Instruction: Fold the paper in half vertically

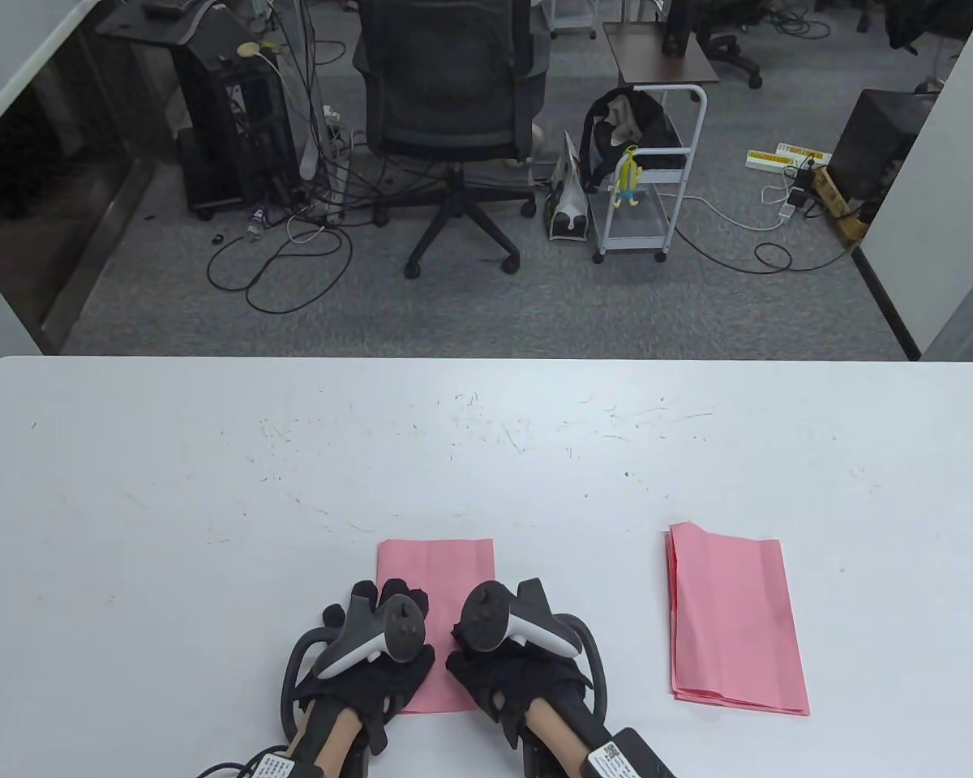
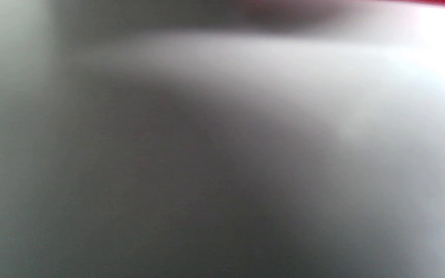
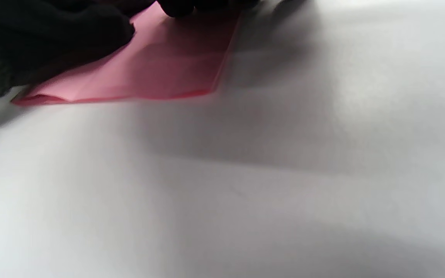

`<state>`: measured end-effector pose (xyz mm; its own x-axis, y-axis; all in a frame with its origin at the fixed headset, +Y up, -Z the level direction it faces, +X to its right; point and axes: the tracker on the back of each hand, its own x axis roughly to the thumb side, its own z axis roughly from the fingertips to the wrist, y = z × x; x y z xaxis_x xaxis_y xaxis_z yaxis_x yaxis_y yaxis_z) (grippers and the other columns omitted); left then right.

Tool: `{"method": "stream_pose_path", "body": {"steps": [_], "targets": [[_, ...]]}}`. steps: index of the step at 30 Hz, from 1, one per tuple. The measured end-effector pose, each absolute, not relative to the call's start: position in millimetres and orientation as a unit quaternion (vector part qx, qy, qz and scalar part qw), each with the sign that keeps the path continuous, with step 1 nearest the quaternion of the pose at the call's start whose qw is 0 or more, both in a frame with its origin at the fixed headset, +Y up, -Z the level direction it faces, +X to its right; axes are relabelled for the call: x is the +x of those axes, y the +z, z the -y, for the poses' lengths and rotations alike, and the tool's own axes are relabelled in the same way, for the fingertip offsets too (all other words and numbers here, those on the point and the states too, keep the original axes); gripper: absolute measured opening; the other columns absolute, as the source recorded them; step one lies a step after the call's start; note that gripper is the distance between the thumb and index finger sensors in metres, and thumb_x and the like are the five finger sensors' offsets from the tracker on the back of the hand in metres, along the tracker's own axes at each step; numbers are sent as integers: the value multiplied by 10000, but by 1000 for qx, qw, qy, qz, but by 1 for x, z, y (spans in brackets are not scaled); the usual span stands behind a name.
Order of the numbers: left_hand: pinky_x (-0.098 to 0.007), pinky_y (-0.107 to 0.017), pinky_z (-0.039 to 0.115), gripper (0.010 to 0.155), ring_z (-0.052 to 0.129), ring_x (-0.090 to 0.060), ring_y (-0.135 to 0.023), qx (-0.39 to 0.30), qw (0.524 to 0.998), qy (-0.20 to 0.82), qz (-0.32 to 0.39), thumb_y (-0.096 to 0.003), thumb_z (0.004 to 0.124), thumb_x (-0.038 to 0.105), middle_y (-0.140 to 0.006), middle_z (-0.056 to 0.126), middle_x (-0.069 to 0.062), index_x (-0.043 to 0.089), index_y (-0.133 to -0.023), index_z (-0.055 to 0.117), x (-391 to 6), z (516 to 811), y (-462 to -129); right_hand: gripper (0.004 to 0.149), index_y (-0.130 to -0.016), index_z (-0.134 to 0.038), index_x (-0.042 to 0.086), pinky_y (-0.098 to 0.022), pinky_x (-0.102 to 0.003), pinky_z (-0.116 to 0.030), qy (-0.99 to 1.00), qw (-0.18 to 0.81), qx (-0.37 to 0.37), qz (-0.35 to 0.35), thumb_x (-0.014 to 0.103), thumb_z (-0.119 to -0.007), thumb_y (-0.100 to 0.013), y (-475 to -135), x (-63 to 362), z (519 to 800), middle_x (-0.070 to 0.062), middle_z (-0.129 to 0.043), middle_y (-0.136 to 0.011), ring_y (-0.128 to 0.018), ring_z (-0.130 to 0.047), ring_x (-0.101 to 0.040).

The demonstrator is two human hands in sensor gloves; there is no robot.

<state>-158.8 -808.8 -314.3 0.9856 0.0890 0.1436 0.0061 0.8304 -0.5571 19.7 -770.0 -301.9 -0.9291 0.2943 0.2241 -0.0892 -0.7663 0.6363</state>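
Observation:
A pink paper [image 1: 436, 567] lies folded into a narrow upright rectangle at the table's near middle. Both gloved hands rest on its near half. My left hand [image 1: 385, 604] lies on the paper's left side, with its fingers pointing away from me. My right hand [image 1: 499, 648] presses on the paper's right edge, and its tracker hides the fingertips. In the right wrist view the black gloved fingers [image 3: 52, 34] press the paper [image 3: 160, 65] flat, with its doubled edge toward the camera. The left wrist view is a blur, with only a red strip [image 2: 439, 3] at the top.
A stack of folded pink papers [image 1: 734, 620] lies to the right of my hands. The white table [image 1: 211, 486] stretches wide to the left and far side. An office chair [image 1: 454, 113] and a cart [image 1: 649, 178] stand on the floor beyond the table.

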Motion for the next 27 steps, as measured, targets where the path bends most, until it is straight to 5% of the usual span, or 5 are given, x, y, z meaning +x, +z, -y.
{"method": "stream_pose_path", "body": {"steps": [11, 27], "targets": [[-686, -770, 112, 760, -37, -407, -1103, -290, 953, 22, 82, -537, 387, 627, -1216, -62, 14, 343, -1137, 17, -159, 809, -314, 603, -1031, -593, 216, -737, -541, -515, 921, 88, 195, -327, 495, -638, -499, -256, 25, 769, -60, -531, -1109, -1021, -510, -318], [-686, -770, 112, 762, -38, -408, -1103, -291, 953, 22, 82, -537, 386, 627, -1216, -64, 13, 342, -1138, 14, -159, 809, -314, 599, -1022, -622, 221, -727, -527, -536, 900, 154, 188, -363, 501, -643, -493, -271, 34, 765, -60, -580, -1094, -1003, -537, -311]]}}
